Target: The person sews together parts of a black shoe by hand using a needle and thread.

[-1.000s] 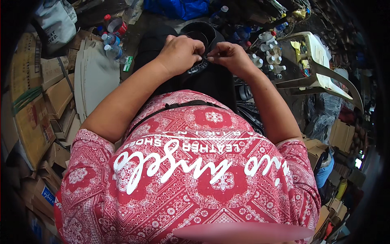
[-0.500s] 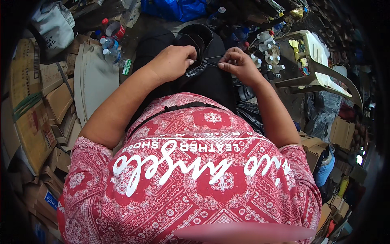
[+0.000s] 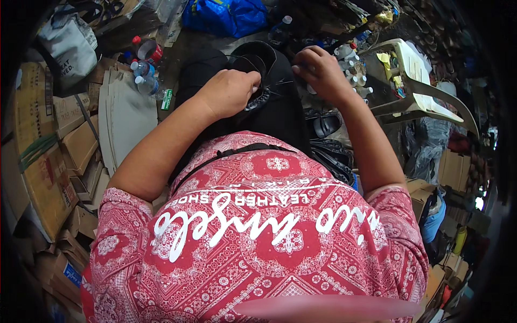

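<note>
In the upper centre of the frame, a black curved piece, its ridged lower edge seemingly already worked, is gripped by the left hand while the right hand curls, its hold unclear, near a thin thread, suggesting unfinished work.

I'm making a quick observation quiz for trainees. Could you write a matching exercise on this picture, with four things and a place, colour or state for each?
Things:
1. Left hand
2. Right hand
3. Bag at the top middle
4. Chair

Descriptions:
A. Bright blue
B. Off to the right of the dark shoe-like piece, apart from it
C. Pale cream, with an armrest
D. Closed on the dark shoe-like piece over the lap

Pairs: 1-D; 2-B; 3-A; 4-C
</note>
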Demonstrator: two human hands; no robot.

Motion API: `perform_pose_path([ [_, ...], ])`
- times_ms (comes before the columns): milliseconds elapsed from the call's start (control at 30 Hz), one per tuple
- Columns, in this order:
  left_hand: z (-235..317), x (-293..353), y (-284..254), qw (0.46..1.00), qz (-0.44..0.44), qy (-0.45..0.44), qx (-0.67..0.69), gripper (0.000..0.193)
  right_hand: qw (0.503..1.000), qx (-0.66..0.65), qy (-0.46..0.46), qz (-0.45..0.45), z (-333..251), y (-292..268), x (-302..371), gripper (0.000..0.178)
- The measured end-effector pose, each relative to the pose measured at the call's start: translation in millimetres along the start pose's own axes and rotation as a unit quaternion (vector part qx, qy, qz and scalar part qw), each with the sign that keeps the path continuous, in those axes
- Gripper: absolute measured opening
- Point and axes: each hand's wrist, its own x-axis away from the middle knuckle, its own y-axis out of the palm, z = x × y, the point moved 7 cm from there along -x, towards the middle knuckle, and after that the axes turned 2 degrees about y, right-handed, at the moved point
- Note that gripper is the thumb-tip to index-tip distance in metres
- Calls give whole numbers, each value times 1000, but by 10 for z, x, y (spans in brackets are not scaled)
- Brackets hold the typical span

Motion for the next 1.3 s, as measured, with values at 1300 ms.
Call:
perform_pose_path([
  [1300, -2164, 2759, -2372, 937, 268, -212, -70, 20, 917, -33, 392, -62, 2072, -605, 1775, 34],
])
